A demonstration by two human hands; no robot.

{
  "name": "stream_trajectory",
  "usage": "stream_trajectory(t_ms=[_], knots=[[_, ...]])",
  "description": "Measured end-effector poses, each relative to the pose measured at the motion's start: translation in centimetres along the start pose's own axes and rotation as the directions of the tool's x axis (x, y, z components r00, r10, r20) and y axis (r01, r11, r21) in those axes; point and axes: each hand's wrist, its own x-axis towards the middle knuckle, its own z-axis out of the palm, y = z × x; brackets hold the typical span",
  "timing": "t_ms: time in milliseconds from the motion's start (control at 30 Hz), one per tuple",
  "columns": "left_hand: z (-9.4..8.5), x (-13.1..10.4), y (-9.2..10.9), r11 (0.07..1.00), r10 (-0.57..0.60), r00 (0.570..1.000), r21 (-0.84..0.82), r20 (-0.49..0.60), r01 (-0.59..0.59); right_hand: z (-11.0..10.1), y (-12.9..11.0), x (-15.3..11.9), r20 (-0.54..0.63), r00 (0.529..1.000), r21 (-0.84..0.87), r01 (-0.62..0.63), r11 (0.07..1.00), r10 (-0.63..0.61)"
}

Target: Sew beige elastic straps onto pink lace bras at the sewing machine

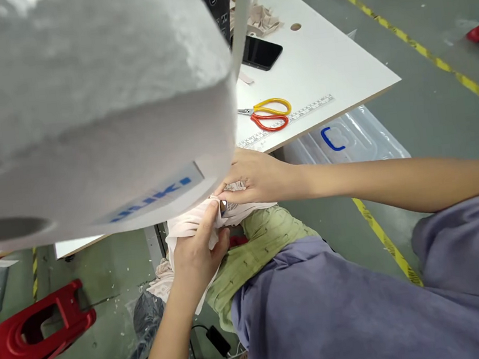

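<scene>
The white sewing machine head (144, 172), lettered JUKI, fills the upper left and hides part of the work below it. Pale pink fabric (184, 226) hangs over the near table edge under the machine. My left hand (198, 255) is closed on this fabric, pinching it between thumb and fingers. Just beyond, my right hand (260, 174) also pinches the fabric, thumb towards the left hand; some of its fingers are behind the machine. A small shiny metal piece (224, 207) shows between the hands; what it is, I cannot tell.
Scissors (271, 114) with yellow and red handles, a clear ruler (307, 108) and a black phone (262, 52) lie on the white table (343, 71). Fabric scraps (263, 20) sit behind. A lidded plastic box (358, 132) stands below right; a red stool (37, 335) is at left.
</scene>
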Motion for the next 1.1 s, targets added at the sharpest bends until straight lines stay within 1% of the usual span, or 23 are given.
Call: stream_trajectory(t_ms=[100,233,333,400,467,533,600,633,700,800,867,900,933,967,1000,1033,1067,1100], knots=[[0.3,0.3,0.3,1.0,0.01,1.0,-0.019,-0.022,-0.011,-0.1,0.0,0.1,-0.003,1.0,0.001,-0.001,1.0,0.001],[0.6,0.8,0.7,1.0,-0.01,0.999,-0.025,-0.032,0.009,-0.1,0.3,0.1,-0.017,1.0,0.033,0.0,0.999,0.001],[0.7,0.8,1.2,0.999,-0.037,0.998,0.034,-0.05,0.038,0.1,0.6,-0.1,-0.034,0.999,0.04,0.017,0.999,-0.016],[0.8,0.8,1.5,0.995,-0.052,0.997,0.085,-0.051,0.056,0.3,0.6,-0.5,-0.07,0.997,0.015,0.04,0.999,-0.039],[0.7,0.7,1.8,0.989,-0.062,0.997,0.129,-0.046,0.068,0.7,0.7,-1.1,-0.131,0.986,-0.027,0.098,0.995,-0.101],[0.5,0.7,1.9,0.986,-0.079,0.997,0.144,-0.025,0.082,1.1,0.8,-1.7,-0.18,0.96,-0.085,0.2,0.976,-0.213],[0.0,0.6,1.8,0.989,-0.079,0.997,0.126,-0.011,0.08,1.4,0.9,-2.0,-0.194,0.928,-0.158,0.289,0.944,-0.317],[-0.4,0.6,1.6,0.993,-0.062,0.998,0.104,-0.002,0.062,1.5,1.0,-2.1,-0.194,0.916,-0.198,0.314,0.929,-0.351],[-1.2,0.5,0.9,0.999,-0.005,0.999,0.05,0.037,0.003,1.5,1.2,-1.9,-0.2,0.901,-0.272,0.326,0.905,-0.385],[-2.3,0.7,0.0,0.998,0.07,0.989,-0.006,0.127,-0.07,1.5,1.0,-1.5,-0.212,0.891,-0.35,0.315,0.882,-0.402],[-2.6,0.8,-0.3,0.997,0.067,0.986,0.014,0.153,-0.07,1.3,0.6,-1.5,-0.218,0.897,-0.381,0.286,0.879,-0.386],[-2.5,0.8,-0.2,0.997,0.055,0.987,0.039,0.148,-0.062,1.3,0.3,-1.7,-0.215,0.905,-0.379,0.269,0.886,-0.367],[-2.4,0.8,0.0,0.997,0.034,0.99,0.071,0.14,-0.044,1.3,0.1,-2.0,-0.209,0.918,-0.353,0.25,0.902,-0.336],[-2.2,0.8,0.2,0.994,0.012,0.992,0.102,0.129,-0.025,1.3,-0.1,-2.3,-0.2,0.937,-0.292,0.222,0.93,-0.286],[-1.9,0.8,0.5,0.992,-0.008,0.993,0.129,0.116,-0.007,1.3,-0.2,-2.6,-0.187,0.959,-0.191,0.174,0.966,-0.21],[-1.7,0.7,0.8,0.989,-0.028,0.994,0.149,0.107,0.012,1.4,-0.3,-3.0,-0.175,0.979,-0.054,0.1,0.994,-0.108],[-1.6,0.7,1.1,0.986,-0.049,0.994,0.164,0.103,0.031,1.6,-0.2,-3.1,-0.159,0.987,0.105,0.0,0.994,0.017],[-1.4,0.6,1.4,0.983,-0.07,0.992,0.177,0.103,0.051,1.8,0.0,-3.2,-0.129,0.98,0.26,-0.111,0.959,0.148]])
